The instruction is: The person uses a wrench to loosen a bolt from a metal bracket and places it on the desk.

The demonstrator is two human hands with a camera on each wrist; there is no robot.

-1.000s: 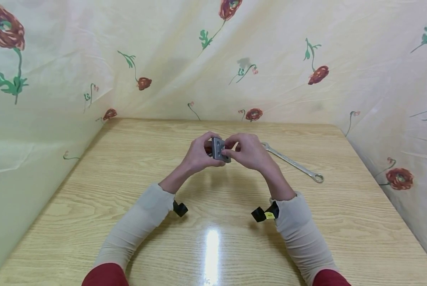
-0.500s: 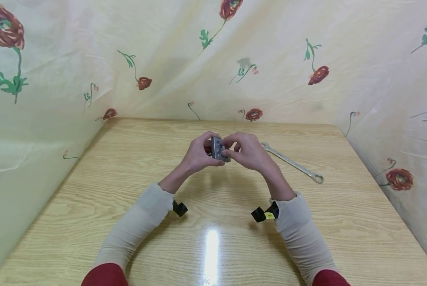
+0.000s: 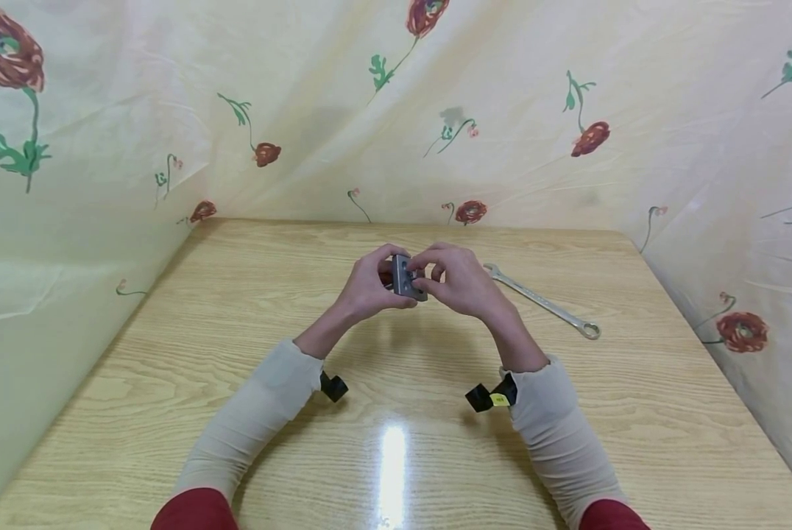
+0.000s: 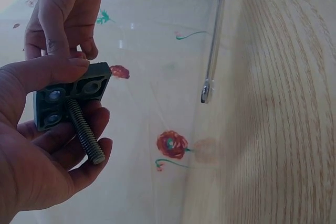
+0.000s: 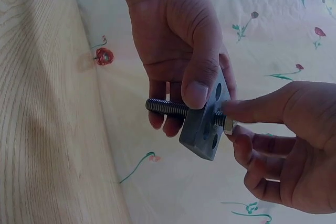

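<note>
Above the table, my left hand [image 3: 367, 285] grips a grey rectangular plate [image 3: 400, 283] with several round holes. Its thumb [image 5: 197, 90] lies on one face of the plate in the right wrist view. A threaded bolt [image 5: 164, 107] passes through the plate; its long shank sticks out on the left hand's side, near the curled fingers. My right hand [image 3: 462, 281] is on the opposite face, its thumb and fingers pinching the hex head [image 5: 229, 125]. A short length of thread shows between head and plate.
A combination wrench [image 3: 542, 300] lies on the wooden table [image 3: 270, 250], right of the hands. Flowered cloth [image 3: 343, 162] hangs behind the table and along both sides. Black wrist cameras [image 3: 480, 397] sit below the sleeves.
My right thumb and fingers have shifted slightly around the bolt head, the index finger rising a little. The left hand and the plate stay almost still.
</note>
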